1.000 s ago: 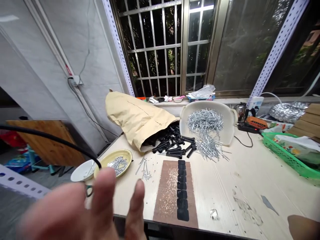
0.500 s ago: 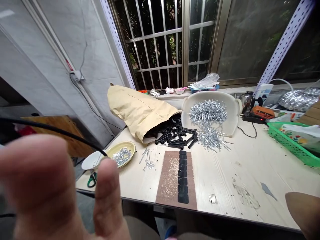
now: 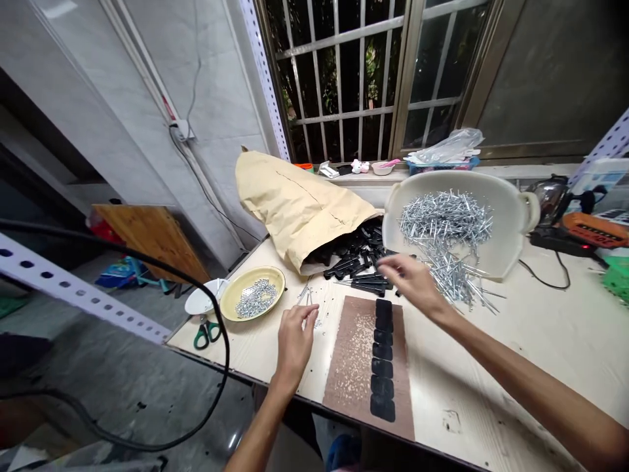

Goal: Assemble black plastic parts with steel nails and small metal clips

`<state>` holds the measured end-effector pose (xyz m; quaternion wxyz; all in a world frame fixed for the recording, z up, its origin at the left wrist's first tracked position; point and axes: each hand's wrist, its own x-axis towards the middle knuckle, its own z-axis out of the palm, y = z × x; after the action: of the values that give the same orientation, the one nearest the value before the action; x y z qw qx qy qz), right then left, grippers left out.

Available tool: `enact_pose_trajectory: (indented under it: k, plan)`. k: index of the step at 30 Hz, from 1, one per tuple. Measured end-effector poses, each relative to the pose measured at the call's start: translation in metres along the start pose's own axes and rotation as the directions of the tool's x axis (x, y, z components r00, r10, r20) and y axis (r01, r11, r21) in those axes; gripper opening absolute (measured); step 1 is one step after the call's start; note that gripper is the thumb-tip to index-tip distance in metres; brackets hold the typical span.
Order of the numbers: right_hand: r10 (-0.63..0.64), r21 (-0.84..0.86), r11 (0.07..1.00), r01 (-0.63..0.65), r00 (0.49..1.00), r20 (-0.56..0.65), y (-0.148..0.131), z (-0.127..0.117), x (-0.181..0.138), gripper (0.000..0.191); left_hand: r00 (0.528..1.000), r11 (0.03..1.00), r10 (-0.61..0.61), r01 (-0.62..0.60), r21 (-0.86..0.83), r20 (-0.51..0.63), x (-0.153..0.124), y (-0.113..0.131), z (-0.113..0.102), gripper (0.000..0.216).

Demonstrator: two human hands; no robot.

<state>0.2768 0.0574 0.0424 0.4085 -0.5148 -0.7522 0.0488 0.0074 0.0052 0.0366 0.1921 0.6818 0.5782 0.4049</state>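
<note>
My left hand (image 3: 293, 337) rests on the table with fingers loosely curled, its tips at a small scatter of silver screws (image 3: 308, 303). My right hand (image 3: 410, 278) reaches out over the pile of black plastic handles (image 3: 354, 262), fingers spread, holding nothing. A brown board (image 3: 356, 360) with a row of black pieces (image 3: 382, 357) lies between my arms. Beyond my right hand, a tipped beige basin (image 3: 501, 203) spills silver nails (image 3: 445, 226) onto the table.
A tan paper sack (image 3: 299, 203) lies open behind the handles. A yellow plate (image 3: 251, 299) of screws, a white dish (image 3: 201, 301) and green scissors (image 3: 206, 333) sit near the table's left corner. A black cable (image 3: 216, 341) loops at left. An orange device (image 3: 592, 229) stands far right.
The view has swung left and down. My left hand, blurred close to the camera before, is now down on the table by the screws; my right hand has come in over the black handles.
</note>
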Motion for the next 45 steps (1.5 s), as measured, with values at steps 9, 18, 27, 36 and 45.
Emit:
enact_pose_trajectory:
  k: [9,18,27,36,45]
  plan:
    - [0.004,-0.441,0.878,0.188,0.917,0.398,0.018,0.094,0.022,0.021,0.991,0.911,0.071,-0.112,0.396,0.116,0.007,-0.056,0.009,0.024]
    - [-0.042,-0.492,0.811,0.317,0.870,0.491,0.012,0.105,0.034,0.027,0.933,0.754,0.169,-0.330,0.568,0.318,0.019,-0.057,0.022,0.025]
    - [-0.087,-0.462,0.816,0.348,0.864,0.496,0.013,0.103,0.030,0.020,0.864,0.727,0.190,-0.442,0.525,0.465,0.034,-0.056,0.020,0.022]
    - [-0.088,-0.449,0.850,0.275,0.915,0.393,0.013,0.084,0.021,0.022,0.843,0.719,0.220,-0.480,0.503,0.490,0.033,-0.057,0.022,0.022]
    - [-0.155,-0.071,0.983,0.168,0.974,0.165,-0.027,0.035,-0.002,0.030,0.976,0.999,-0.001,0.012,-0.048,0.217,0.029,-0.037,0.020,0.012]
